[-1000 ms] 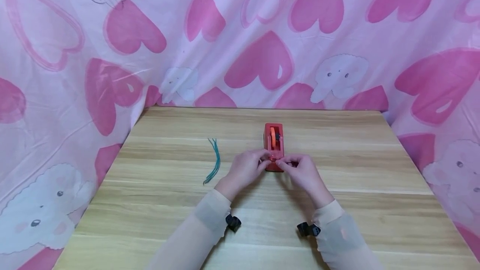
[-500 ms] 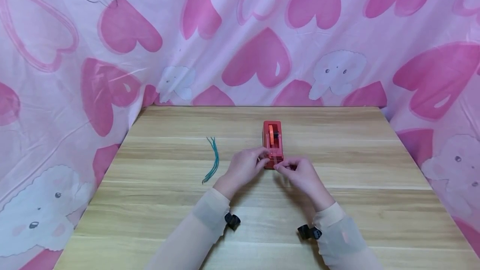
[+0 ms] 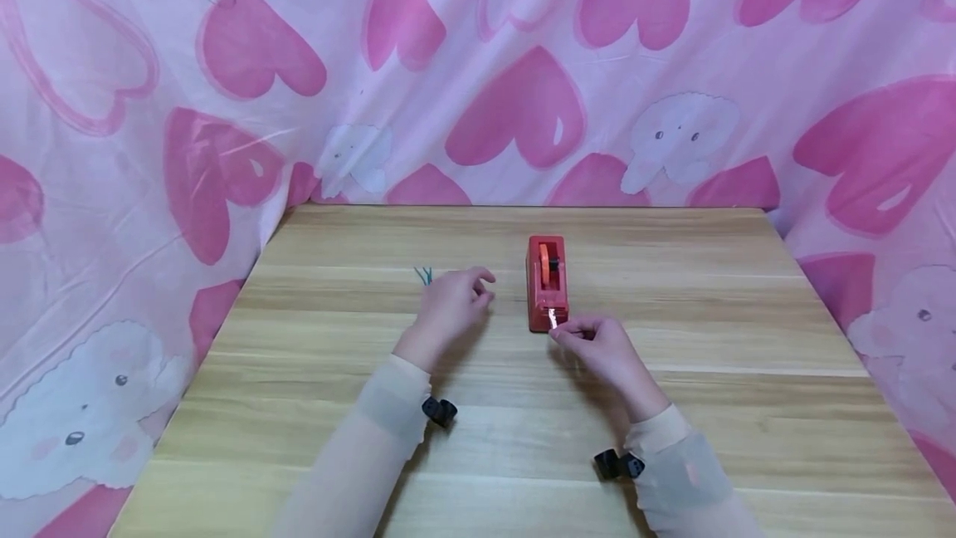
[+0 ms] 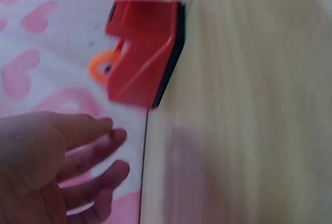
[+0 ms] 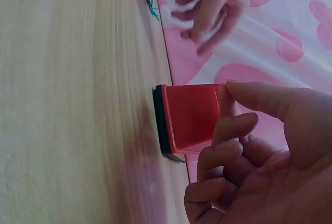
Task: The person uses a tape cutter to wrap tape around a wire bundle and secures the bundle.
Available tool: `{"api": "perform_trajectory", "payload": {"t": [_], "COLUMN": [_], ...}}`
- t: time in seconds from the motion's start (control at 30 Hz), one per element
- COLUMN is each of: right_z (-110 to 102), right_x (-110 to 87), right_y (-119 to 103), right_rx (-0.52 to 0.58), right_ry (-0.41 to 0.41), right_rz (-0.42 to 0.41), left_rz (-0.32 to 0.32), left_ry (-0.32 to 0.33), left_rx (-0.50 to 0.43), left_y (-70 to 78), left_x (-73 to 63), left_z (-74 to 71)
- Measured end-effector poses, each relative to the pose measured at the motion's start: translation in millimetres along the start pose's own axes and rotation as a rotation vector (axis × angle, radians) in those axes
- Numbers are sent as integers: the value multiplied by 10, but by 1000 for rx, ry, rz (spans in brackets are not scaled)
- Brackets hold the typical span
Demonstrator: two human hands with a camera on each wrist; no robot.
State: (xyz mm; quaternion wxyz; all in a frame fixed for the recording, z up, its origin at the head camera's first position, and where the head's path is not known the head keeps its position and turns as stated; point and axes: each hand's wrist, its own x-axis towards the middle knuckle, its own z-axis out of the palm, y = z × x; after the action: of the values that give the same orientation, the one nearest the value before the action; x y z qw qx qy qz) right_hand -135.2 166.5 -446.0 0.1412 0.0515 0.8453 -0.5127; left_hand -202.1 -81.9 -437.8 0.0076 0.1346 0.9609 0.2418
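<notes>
A red tape dispenser (image 3: 543, 300) with an orange wheel (image 3: 544, 264) stands on the table, its front toward me. Clear tape (image 3: 552, 319) runs off its front end. My right hand (image 3: 601, 349) pinches the tape's end between thumb and index finger, the other fingers curled beneath, as the right wrist view shows. Off to the left of the dispenser, my left hand (image 3: 446, 310) hovers with loosely bent fingers and holds nothing. Thin teal strings (image 3: 423, 276) lie under or behind that hand in the head view, mostly hidden; their ends poke out past it.
The wooden table (image 3: 343, 455) ends at the back against a pink cloth (image 3: 508, 15) printed with hearts, which hangs on the left and right too. A small black device (image 3: 439, 412) sits on the left wrist, and a similar one (image 3: 618, 465) on the right.
My left hand has left the dispenser and moved left over the strings. The right hand has pulled the tape's end slightly toward me, off the dispenser's front, and stays there.
</notes>
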Motion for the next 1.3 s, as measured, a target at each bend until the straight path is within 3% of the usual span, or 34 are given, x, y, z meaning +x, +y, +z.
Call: {"api": "perform_trajectory", "payload": {"t": [0.2,0.33,0.47,0.57,0.87,1.3], "right_z": [18,13,1,0,7,10], "right_x": [9,13,20,31,48,47], "right_y": [-8,-17,-16,-11,5,-4], "right_rx": [-18,-12,-7,0,-37,-45], "right_ry": [-2,-9,-17,-18,-22,-22], "right_rz": [35,52,56,49,2,22], "left_rz": [-227,-370,-456,-469,-475,-434], "left_ry": [4,-99,-205,-225,-205,-165], "left_rx": [75,99,122,138,111,-53], "left_y": [-286,-419,-460,-455,-495,-631], "left_x": [-34,-83,-131,-167,-206,-263], "left_z": [-296,-403,-418,-392,-268,-241]}}
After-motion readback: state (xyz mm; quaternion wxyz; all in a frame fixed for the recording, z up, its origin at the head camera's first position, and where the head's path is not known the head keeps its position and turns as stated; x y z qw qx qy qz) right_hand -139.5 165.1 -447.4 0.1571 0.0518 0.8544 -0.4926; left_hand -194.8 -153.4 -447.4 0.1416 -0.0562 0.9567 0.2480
